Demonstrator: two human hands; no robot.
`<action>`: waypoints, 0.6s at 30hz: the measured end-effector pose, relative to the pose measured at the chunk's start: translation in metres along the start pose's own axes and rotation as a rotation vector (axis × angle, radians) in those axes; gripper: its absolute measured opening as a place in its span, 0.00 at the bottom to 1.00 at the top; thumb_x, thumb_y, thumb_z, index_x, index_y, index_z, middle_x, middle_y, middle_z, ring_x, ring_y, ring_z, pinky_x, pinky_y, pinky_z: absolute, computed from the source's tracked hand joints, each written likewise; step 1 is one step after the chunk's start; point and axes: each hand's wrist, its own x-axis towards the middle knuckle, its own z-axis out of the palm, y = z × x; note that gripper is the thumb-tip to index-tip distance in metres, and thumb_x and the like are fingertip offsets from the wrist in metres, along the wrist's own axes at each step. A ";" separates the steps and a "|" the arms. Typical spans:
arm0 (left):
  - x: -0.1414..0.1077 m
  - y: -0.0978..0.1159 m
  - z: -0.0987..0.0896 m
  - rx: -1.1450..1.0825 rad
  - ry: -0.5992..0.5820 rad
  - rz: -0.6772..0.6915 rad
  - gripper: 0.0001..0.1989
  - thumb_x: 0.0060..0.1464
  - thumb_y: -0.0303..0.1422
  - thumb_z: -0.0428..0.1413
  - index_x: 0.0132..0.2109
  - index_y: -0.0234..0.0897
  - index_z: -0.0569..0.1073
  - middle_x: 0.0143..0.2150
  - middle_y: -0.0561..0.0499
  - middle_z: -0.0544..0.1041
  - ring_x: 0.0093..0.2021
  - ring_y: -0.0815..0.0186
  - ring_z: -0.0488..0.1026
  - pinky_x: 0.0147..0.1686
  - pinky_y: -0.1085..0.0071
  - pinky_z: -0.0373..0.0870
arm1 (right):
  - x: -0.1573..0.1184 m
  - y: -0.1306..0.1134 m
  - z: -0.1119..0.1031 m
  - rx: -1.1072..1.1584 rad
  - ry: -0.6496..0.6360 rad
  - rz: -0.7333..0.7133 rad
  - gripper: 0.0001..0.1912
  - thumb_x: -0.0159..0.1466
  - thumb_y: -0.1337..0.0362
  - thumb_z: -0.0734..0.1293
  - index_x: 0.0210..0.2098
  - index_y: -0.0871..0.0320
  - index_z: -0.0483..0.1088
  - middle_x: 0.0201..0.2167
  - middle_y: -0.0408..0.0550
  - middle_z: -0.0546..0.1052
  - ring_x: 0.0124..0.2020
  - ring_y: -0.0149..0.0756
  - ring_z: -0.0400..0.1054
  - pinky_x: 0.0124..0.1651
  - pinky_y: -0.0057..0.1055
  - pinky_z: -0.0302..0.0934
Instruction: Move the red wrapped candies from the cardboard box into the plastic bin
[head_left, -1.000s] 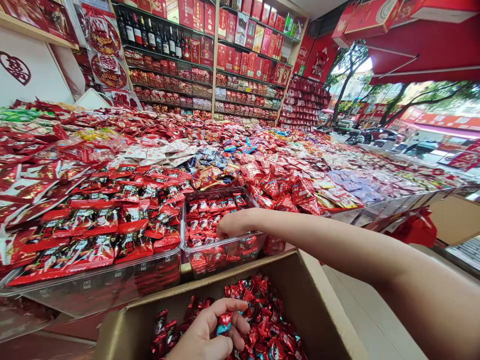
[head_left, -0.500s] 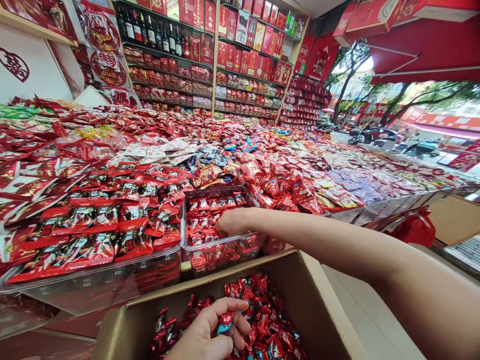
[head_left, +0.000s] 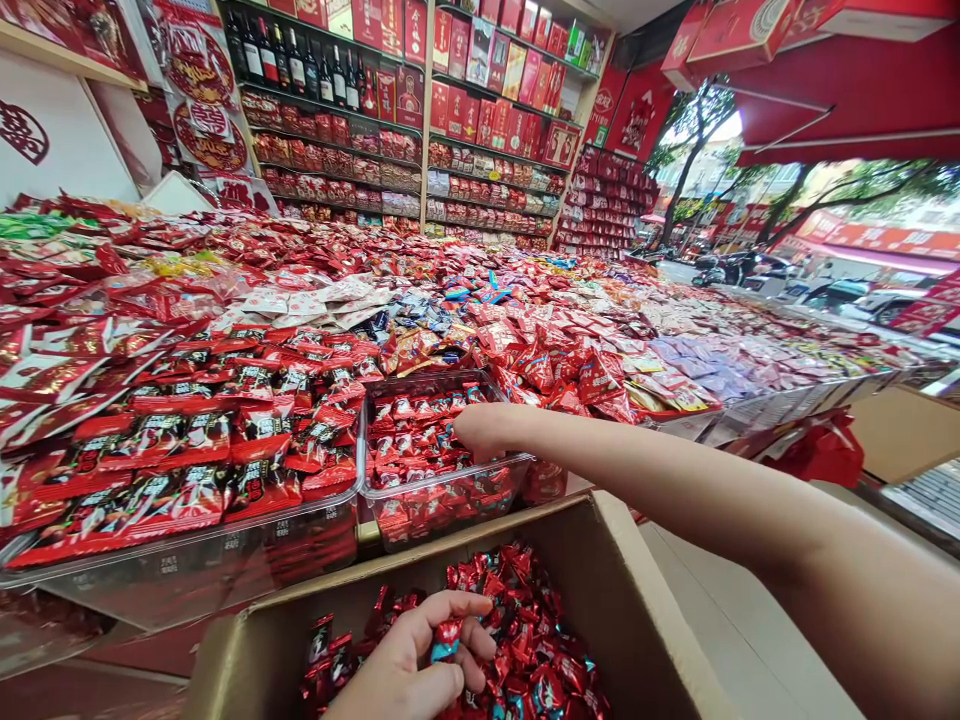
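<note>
My left hand (head_left: 424,655) is over the open cardboard box (head_left: 622,600), its fingers curled round a wrapped candy (head_left: 447,640) in red and blue foil. Below it, many loose red candies (head_left: 536,630) lie inside the box. My right hand (head_left: 484,430) reaches into a clear plastic bin (head_left: 442,487) behind the box, at the bin's right side. Small red-wrapped candies (head_left: 409,440) lie there in rows. The fingers of that hand point down and are hidden, so what they hold does not show.
Left of the bin stands a larger clear tray (head_left: 180,550) of red and black packets. Heaps of wrapped sweets (head_left: 360,295) spread behind and to the right. Shelves with bottles (head_left: 300,65) and red boxes line the back. A red bag (head_left: 817,450) hangs at right.
My right hand has shifted slightly to the right within the bin. My left hand stays over the box with the same candy, and the whole view has moved a little.
</note>
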 end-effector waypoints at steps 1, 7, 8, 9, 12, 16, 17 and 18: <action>0.000 0.000 0.000 0.002 0.001 -0.002 0.25 0.33 0.23 0.47 0.44 0.37 0.69 0.33 0.50 0.73 0.30 0.67 0.67 0.29 0.70 0.56 | 0.001 0.000 0.001 0.001 0.008 0.009 0.14 0.49 0.72 0.63 0.34 0.70 0.73 0.31 0.60 0.75 0.33 0.42 0.69 0.31 0.30 0.60; -0.001 0.003 0.002 -0.008 0.026 -0.024 0.24 0.33 0.22 0.48 0.42 0.36 0.69 0.33 0.51 0.72 0.29 0.69 0.67 0.29 0.71 0.56 | 0.005 0.002 0.012 0.028 0.097 0.043 0.16 0.52 0.73 0.60 0.40 0.66 0.71 0.35 0.61 0.74 0.38 0.44 0.69 0.35 0.32 0.63; -0.001 0.004 0.002 -0.010 0.025 -0.029 0.24 0.33 0.21 0.48 0.42 0.37 0.70 0.33 0.52 0.72 0.29 0.69 0.67 0.29 0.71 0.56 | 0.006 0.003 0.013 0.030 0.114 0.043 0.16 0.52 0.72 0.60 0.40 0.65 0.71 0.35 0.60 0.74 0.39 0.44 0.69 0.35 0.32 0.63; -0.001 0.004 0.002 -0.012 0.021 -0.031 0.24 0.33 0.21 0.47 0.42 0.37 0.70 0.33 0.52 0.72 0.30 0.69 0.67 0.29 0.71 0.56 | 0.008 0.004 0.015 0.031 0.130 0.045 0.16 0.52 0.72 0.60 0.40 0.65 0.71 0.36 0.60 0.74 0.39 0.45 0.68 0.35 0.33 0.63; -0.002 0.005 0.001 -0.007 0.010 -0.029 0.24 0.33 0.21 0.48 0.43 0.37 0.69 0.34 0.51 0.72 0.30 0.69 0.67 0.30 0.71 0.56 | 0.011 0.006 0.018 0.035 0.163 0.057 0.16 0.52 0.72 0.60 0.40 0.63 0.70 0.37 0.60 0.74 0.41 0.47 0.68 0.35 0.36 0.64; 0.000 0.002 0.000 -0.002 0.002 -0.027 0.24 0.33 0.21 0.48 0.42 0.38 0.69 0.33 0.51 0.72 0.30 0.69 0.67 0.29 0.71 0.56 | 0.012 0.007 0.019 0.052 0.157 0.056 0.15 0.53 0.72 0.59 0.38 0.62 0.71 0.38 0.60 0.74 0.42 0.46 0.67 0.36 0.36 0.63; 0.001 0.000 0.000 -0.001 -0.003 -0.024 0.24 0.33 0.21 0.48 0.42 0.38 0.69 0.33 0.52 0.72 0.29 0.69 0.67 0.28 0.72 0.55 | 0.011 0.007 0.018 0.059 0.149 0.052 0.15 0.53 0.71 0.60 0.38 0.62 0.71 0.38 0.59 0.74 0.42 0.46 0.67 0.37 0.35 0.63; 0.002 -0.001 0.000 -0.003 -0.006 -0.021 0.24 0.33 0.21 0.48 0.42 0.38 0.69 0.33 0.52 0.72 0.29 0.69 0.67 0.28 0.72 0.55 | 0.010 0.007 0.017 0.066 0.140 0.050 0.15 0.52 0.70 0.60 0.38 0.63 0.71 0.38 0.59 0.74 0.42 0.46 0.67 0.37 0.34 0.62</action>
